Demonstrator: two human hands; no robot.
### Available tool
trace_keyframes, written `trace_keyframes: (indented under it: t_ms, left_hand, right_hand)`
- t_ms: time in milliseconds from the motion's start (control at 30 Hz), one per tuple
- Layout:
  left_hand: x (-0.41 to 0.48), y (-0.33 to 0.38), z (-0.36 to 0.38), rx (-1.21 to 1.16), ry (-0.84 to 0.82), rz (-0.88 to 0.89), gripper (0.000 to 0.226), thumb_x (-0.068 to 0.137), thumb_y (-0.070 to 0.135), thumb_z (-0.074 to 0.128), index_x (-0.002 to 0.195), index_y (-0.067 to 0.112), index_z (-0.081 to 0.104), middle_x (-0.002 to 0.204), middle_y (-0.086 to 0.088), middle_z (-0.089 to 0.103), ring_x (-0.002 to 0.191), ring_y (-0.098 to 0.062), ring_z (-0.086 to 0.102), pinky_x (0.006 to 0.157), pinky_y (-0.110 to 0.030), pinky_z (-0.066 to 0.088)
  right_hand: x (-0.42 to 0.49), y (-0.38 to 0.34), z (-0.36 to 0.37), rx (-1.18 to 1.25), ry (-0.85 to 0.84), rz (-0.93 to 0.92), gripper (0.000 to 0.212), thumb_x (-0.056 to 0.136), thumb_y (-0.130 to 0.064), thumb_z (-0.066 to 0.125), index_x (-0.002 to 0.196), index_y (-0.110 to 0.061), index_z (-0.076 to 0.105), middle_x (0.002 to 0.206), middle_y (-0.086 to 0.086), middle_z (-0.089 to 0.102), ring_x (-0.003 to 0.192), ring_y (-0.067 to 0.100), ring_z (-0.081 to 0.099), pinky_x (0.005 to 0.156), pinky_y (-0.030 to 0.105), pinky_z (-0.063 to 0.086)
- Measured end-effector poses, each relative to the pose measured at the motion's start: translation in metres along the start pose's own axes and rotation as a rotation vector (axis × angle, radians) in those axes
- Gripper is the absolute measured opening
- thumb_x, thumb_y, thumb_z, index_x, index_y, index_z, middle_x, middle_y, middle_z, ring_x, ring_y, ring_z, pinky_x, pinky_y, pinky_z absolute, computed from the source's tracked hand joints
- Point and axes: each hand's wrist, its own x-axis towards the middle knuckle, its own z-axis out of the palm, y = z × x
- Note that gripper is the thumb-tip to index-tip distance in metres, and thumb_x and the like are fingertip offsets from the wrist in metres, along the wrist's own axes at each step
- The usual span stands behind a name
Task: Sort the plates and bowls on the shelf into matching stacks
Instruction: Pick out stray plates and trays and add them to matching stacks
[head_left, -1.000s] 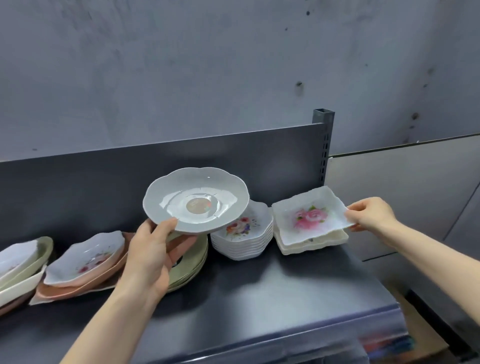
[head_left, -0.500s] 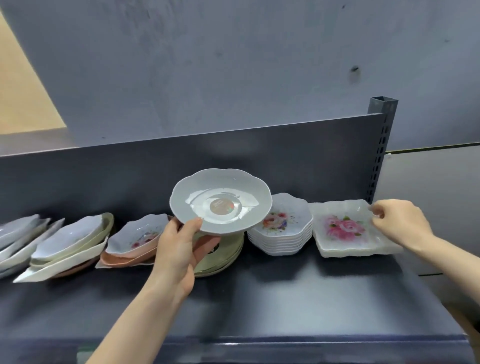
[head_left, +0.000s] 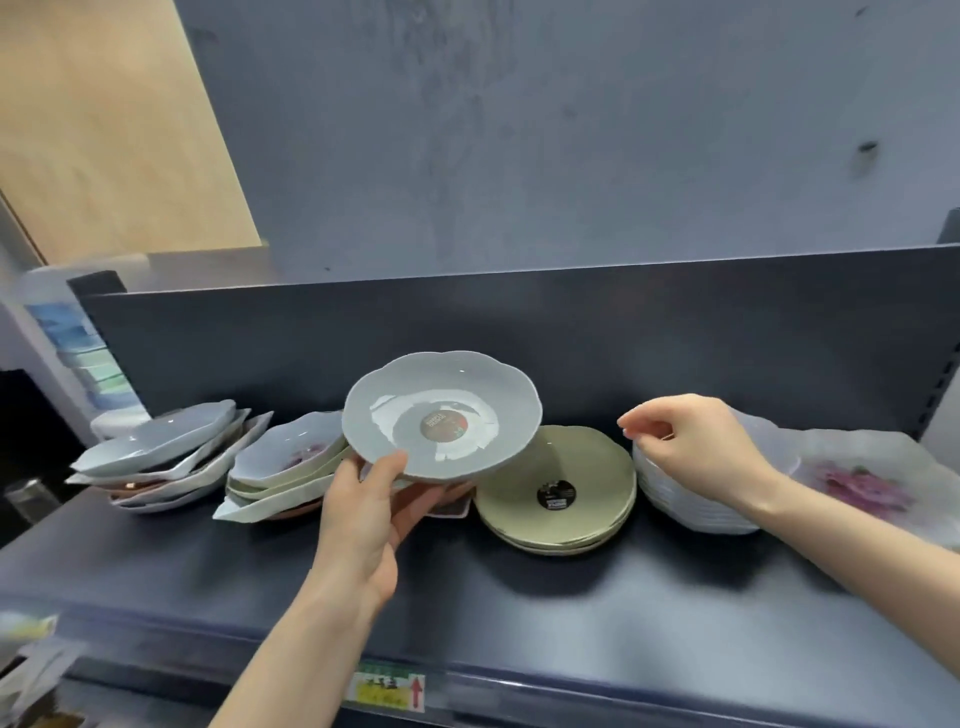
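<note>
Inspector: Dark metal shelf (head_left: 519, 613) against a grey wall, upright back panel (head_left: 571, 322) behind the crockery. Status of hands?

Clerk: Left hand (head_left: 363, 519) grasping grey scalloped plate (head_left: 441, 410) by its near rim, thumb on top, fingers beneath. Plate held raised and tilted above the shelf, clear of every pile. Right hand (head_left: 696, 452) grasping nothing, fingers loosely curled, hovering just above white bowl stack (head_left: 691, 512).

Inspector: Sorted so far?

Clerk: Right half appears in order: green plate stack (head_left: 556, 488) just right of the held plate, white bowl stack beside it, floral square dishes (head_left: 862, 483) at the far right, blurred. Left half unsorted: far-left pile (head_left: 156, 457) and middle-left pile (head_left: 280, 467), both leaning mixes of grey-blue, cream and pinkish pieces.

Inspector: Step in hand?

Clerk: Judged as placement of the grey scalloped plate, lifted and awaiting a home. No settled stack of matching plates visible. Possible mates in the far-left pile, shape hard to confirm.

Inspector: Requirement for the next move?

Clerk: Needs either a bare patch of shelf to start a new stack, or a match dug out of the leaning piles. Calls for a level set-down, rim grip slackened only once seated. Risk noted: middle-left pile close beside the left wrist, liable to slide if knocked.
</note>
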Motion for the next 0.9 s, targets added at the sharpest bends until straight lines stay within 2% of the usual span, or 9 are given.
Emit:
trace_keyframes:
  t_ms: [100,200,300,467,567,633,700,800,900]
  left_hand:
    - [0.017,0.017,-0.032,-0.032,0.035,0.011,0.025,0.093,0.005,0.052,0.117,0.011,0.055,0.114,-0.007,0.062,0.098,-0.022,0.062,0.056,-0.024,0.058]
    - [0.037,0.034,-0.063,-0.062,0.033,0.044,0.031,0.093,0.005,0.052,0.123,0.010,0.053,0.117,-0.007,0.062,0.104,-0.026,0.062,0.061,-0.027,0.060]
    - [0.056,0.050,-0.091,-0.089,0.000,0.056,0.030,0.093,0.004,0.051,0.122,0.011,0.055,0.111,-0.004,0.065,0.097,-0.024,0.065,0.066,-0.030,0.061]
    - [0.085,0.068,-0.126,-0.102,-0.068,0.051,0.029,0.093,0.004,0.050,0.120,0.014,0.057,0.100,0.003,0.068,0.082,-0.014,0.069,0.062,-0.028,0.061]
    - [0.101,0.070,-0.140,-0.098,-0.080,0.037,0.034,0.093,0.005,0.051,0.125,0.015,0.056,0.101,0.006,0.068,0.089,-0.017,0.067,0.066,-0.029,0.061]
    - [0.108,0.070,-0.147,-0.100,-0.091,0.021,0.035,0.093,0.005,0.051,0.126,0.016,0.055,0.099,0.008,0.068,0.088,-0.016,0.067,0.070,-0.030,0.060]
    - [0.112,0.069,-0.152,-0.106,-0.108,0.004,0.035,0.093,0.005,0.051,0.127,0.015,0.055,0.095,0.008,0.070,0.087,-0.015,0.067,0.072,-0.032,0.060]
    - [0.118,0.069,-0.158,-0.118,-0.125,-0.014,0.037,0.093,0.005,0.051,0.129,0.015,0.055,0.097,0.008,0.070,0.084,-0.012,0.069,0.073,-0.034,0.060]
    - [0.121,0.067,-0.162,-0.143,-0.133,-0.030,0.038,0.093,0.004,0.051,0.130,0.015,0.054,0.106,0.004,0.069,0.090,-0.017,0.069,0.070,-0.032,0.061]
  right_hand:
    - [0.012,-0.034,0.034,-0.049,-0.059,-0.034,0.025,0.079,-0.003,0.060,0.090,-0.017,0.078,0.091,-0.002,0.075,0.087,0.015,0.067,0.083,0.032,0.053]
    - [0.027,-0.067,0.066,-0.098,-0.093,-0.035,0.027,0.080,-0.007,0.058,0.093,-0.019,0.077,0.095,-0.004,0.076,0.092,0.014,0.068,0.084,0.029,0.052]
    - [0.038,-0.095,0.095,-0.186,-0.137,-0.027,0.030,0.082,-0.008,0.054,0.099,-0.018,0.076,0.102,-0.003,0.075,0.099,0.017,0.067,0.085,0.026,0.051]
    - [0.059,-0.116,0.141,-0.305,-0.193,0.098,0.025,0.078,-0.010,0.055,0.087,-0.019,0.076,0.094,0.000,0.075,0.087,0.025,0.068,0.070,0.027,0.051]
    - [0.069,-0.121,0.162,-0.374,-0.167,0.181,0.017,0.079,-0.010,0.057,0.083,-0.013,0.073,0.089,0.006,0.073,0.082,0.030,0.067,0.067,0.030,0.053]
    - [0.072,-0.125,0.170,-0.443,-0.180,0.225,0.015,0.079,-0.007,0.055,0.084,-0.006,0.069,0.083,0.009,0.067,0.077,0.032,0.062,0.063,0.030,0.050]
    - [0.076,-0.129,0.176,-0.497,-0.196,0.269,0.008,0.078,-0.003,0.053,0.076,-0.003,0.061,0.072,0.007,0.057,0.070,0.031,0.055,0.058,0.028,0.043]
    - [0.080,-0.133,0.186,-0.502,-0.207,0.351,0.021,0.076,0.001,0.050,0.060,-0.009,0.042,0.062,0.002,0.045,0.068,0.029,0.051,0.053,0.027,0.038]
    - [0.083,-0.134,0.194,-0.466,-0.209,0.425,0.023,0.076,0.002,0.049,0.059,-0.011,0.038,0.062,0.001,0.044,0.069,0.027,0.050,0.047,0.025,0.034]
